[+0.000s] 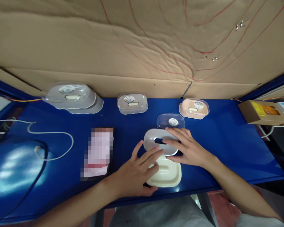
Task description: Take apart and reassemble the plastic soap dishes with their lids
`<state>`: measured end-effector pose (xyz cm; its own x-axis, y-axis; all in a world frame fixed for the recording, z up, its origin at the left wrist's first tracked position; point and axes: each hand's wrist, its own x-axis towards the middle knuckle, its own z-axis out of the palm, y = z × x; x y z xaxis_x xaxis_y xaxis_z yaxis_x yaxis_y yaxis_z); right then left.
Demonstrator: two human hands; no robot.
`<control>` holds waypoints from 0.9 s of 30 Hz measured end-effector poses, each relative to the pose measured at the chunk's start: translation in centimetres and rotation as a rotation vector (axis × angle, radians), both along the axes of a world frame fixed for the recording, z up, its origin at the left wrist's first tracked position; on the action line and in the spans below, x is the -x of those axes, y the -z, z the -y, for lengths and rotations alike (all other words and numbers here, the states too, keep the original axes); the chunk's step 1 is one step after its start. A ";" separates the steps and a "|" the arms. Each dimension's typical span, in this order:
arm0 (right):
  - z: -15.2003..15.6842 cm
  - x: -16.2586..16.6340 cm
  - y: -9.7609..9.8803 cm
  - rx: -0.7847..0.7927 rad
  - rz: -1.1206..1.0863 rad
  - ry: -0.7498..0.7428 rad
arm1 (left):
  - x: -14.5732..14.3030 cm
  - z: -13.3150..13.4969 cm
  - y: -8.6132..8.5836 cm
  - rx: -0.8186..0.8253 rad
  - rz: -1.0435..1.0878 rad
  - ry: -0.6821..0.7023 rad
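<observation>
A grey oval soap-dish piece [149, 138] with a slot through its middle lies low over the blue table, its near edge overlapping a cream oval tray [167, 179] that has a raised ridge. My right hand [190, 146] spans the right end of the grey piece, thumb at the near rim and fingers across the far side. My left hand [134, 171] has its fingers spread over the left of both pieces, fingertips at the grey one and thumb beside the cream tray's near edge. Just behind, a clear lid [162, 120] with a round label lies partly hidden.
Along the back stand lidded dishes: stacked grey ones [82, 105] at left, a single grey one [134, 108] and a peach one [191, 114]. A phone [99, 151] lies left of my hands. A white cable [61, 133] curls further left; a cardboard box [251, 113] sits far right.
</observation>
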<state>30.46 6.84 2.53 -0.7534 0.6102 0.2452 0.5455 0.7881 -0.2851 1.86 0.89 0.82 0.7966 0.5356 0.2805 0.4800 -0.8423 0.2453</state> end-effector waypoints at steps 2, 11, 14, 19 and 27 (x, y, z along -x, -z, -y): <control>0.0 -0.3 -0.5 -0.022 -0.054 0.026 | 0.0 0.0 0.0 -0.031 0.004 -0.014; 1.4 0.1 -1.1 0.119 -0.059 -0.072 | 0.0 0.1 0.2 -0.192 0.158 -0.183; 2.1 0.6 -1.2 0.156 0.031 -0.098 | 0.0 -0.4 0.1 -0.085 0.086 -0.142; 2.7 0.7 -2.1 0.162 0.099 -0.100 | 0.1 -1.3 0.2 0.146 0.003 -0.075; 3.5 1.0 -1.3 0.214 0.129 -0.056 | -0.1 -1.3 0.1 0.207 -0.006 -0.114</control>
